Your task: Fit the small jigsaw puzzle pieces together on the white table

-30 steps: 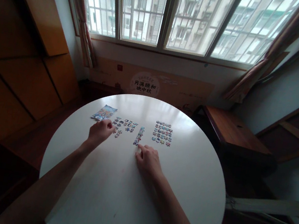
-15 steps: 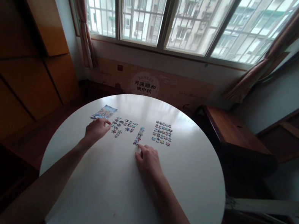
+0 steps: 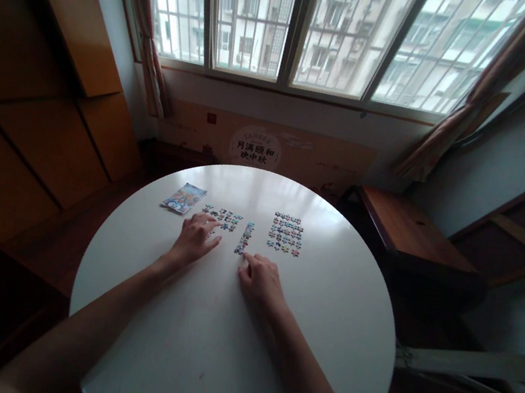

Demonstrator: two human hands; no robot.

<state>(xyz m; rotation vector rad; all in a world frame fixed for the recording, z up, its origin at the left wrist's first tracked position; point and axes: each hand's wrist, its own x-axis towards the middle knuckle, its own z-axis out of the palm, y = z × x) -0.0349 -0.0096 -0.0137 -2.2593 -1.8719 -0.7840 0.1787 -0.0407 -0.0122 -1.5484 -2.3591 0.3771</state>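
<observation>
My left hand (image 3: 195, 237) hovers over or rests on the loose jigsaw pieces (image 3: 228, 219) at the left, thumb and forefinger spread apart. It covers some of them, and I make out nothing in its grasp. A narrow strip of joined jigsaw pieces (image 3: 244, 237) lies in the middle of the table. At its near end, the forefinger of my right hand (image 3: 262, 279) touches or almost touches the strip; the thumb stands apart, and the other fingers are partly hidden. Farther right, more jigsaw pieces (image 3: 286, 233) are laid out in rows.
A colourful printed picture sheet (image 3: 183, 198) lies at the left on the round white table (image 3: 216, 344). Beyond the table's right edge stands a brown wooden bench (image 3: 405, 223). A printed cardboard panel (image 3: 326, 150) leans below the barred window (image 3: 341, 41).
My left hand has shifted right and slightly nearer, from the outer edge of the loose pieces to over them, its fingers spreading. My right hand stays at the strip's near end.
</observation>
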